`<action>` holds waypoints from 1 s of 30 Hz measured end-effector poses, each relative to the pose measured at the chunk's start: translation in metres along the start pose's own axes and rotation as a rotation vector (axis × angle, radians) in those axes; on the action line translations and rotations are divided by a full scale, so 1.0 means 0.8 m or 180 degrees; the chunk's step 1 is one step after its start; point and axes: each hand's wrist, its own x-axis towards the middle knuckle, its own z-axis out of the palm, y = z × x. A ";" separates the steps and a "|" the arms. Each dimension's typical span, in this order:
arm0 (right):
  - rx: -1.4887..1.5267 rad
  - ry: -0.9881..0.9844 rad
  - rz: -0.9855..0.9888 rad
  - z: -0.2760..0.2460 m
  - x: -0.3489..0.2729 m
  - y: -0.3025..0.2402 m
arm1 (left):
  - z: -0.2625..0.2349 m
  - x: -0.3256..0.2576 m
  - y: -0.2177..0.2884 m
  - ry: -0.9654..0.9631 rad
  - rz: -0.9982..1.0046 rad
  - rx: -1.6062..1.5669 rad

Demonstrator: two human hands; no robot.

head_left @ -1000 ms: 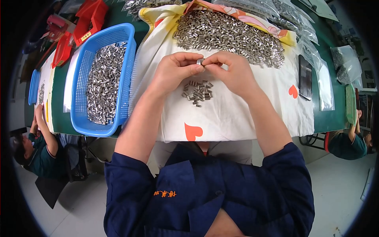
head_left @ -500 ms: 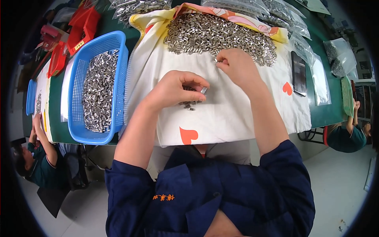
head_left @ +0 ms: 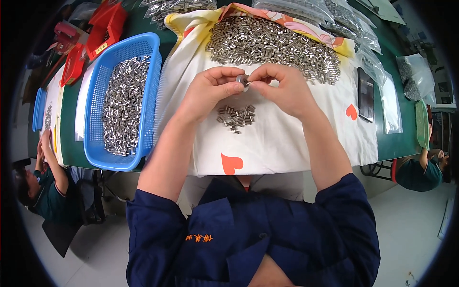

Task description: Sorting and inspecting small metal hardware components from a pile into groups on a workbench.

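Note:
My left hand (head_left: 206, 92) holds a short, round metal piece with a dark opening (head_left: 242, 80) between thumb and fingers. At that opening, my right hand (head_left: 285, 90) pinches a small metal cylinder (head_left: 248, 83), partly hidden by the fingertips. Both hands meet above a white cloth (head_left: 296, 148) with red hearts. Just below them on the cloth lies a small heap of short metal cylinders (head_left: 236, 117). A much larger heap of similar cylinders (head_left: 272, 43) spreads beyond my hands, bordered by the cloth's folded yellow and pink edge.
To the left, a blue plastic basket (head_left: 89, 129) holds many metal cylinders. Red bins (head_left: 106, 24) stand behind it. A black phone (head_left: 366, 95) and clear plastic bags (head_left: 354, 28) lie to the right. Another person (head_left: 52, 191) sits at left, and one more (head_left: 420, 172) at right.
My left hand has risen away from the small heap, uncovering it, with the round metal piece turned. My right hand has left the large heap's edge and come to the left hand.

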 end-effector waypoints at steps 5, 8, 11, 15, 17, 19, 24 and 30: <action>-0.0297 0.0155 -0.0168 0.013 0.000 0.002 | -0.001 -0.001 -0.001 0.0035 0.0003 -0.0011; -0.1105 0.0509 -0.0937 0.020 -0.001 0.007 | 0.000 0.000 -0.002 0.0054 0.0011 0.0029; -0.1401 0.0863 -0.1538 0.027 0.000 0.012 | 0.000 0.000 -0.002 0.0113 0.0026 0.0031; -0.0958 0.0692 -0.1098 0.028 -0.002 0.011 | -0.005 -0.003 -0.001 0.0138 -0.0012 -0.0055; -0.0954 0.0619 -0.1036 0.021 -0.003 0.009 | -0.003 -0.002 0.001 0.0124 -0.0040 -0.0063; -0.0349 0.0226 -0.0416 0.014 -0.001 0.008 | -0.003 -0.001 0.001 0.0037 -0.0058 -0.0111; -0.0382 -0.0022 -0.0177 0.005 0.000 0.005 | 0.001 0.000 0.003 -0.0122 -0.0069 0.0329; -0.0754 0.0533 -0.0321 -0.020 0.022 0.007 | 0.022 -0.011 0.000 -0.0177 0.0233 0.1837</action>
